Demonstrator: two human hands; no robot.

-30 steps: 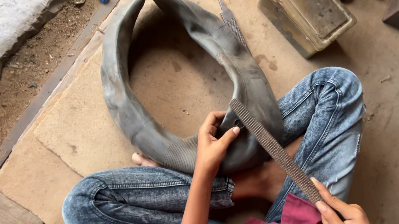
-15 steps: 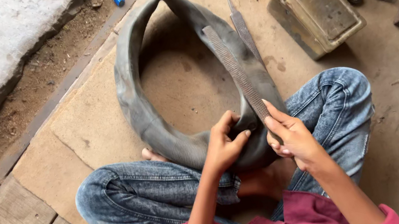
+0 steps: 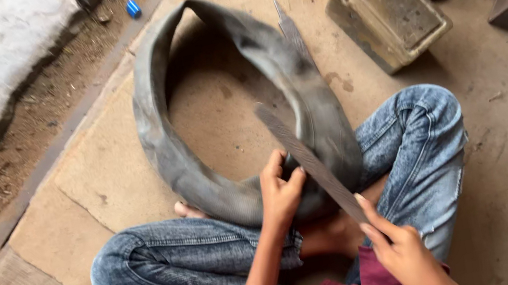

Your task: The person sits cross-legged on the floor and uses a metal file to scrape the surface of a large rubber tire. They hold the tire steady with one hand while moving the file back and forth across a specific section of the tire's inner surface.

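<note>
Rasping a grey rubber inner tube (image 3: 227, 147) draped across the lap. Left hand (image 3: 280, 190) closed over the tube's near edge, pinning it; right hand (image 3: 401, 248) gripping a long flat file (image 3: 309, 160) slanting across the tube. Judging next: stroking evenly, holding rubber taut.

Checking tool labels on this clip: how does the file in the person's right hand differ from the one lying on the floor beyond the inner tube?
The held file is gripped at its near end by the right hand and slants across the inner tube; the floor file lies untouched on the floor behind the tube. The held one looks larger, being closer. Both are long, flat, grey and narrow.
</note>
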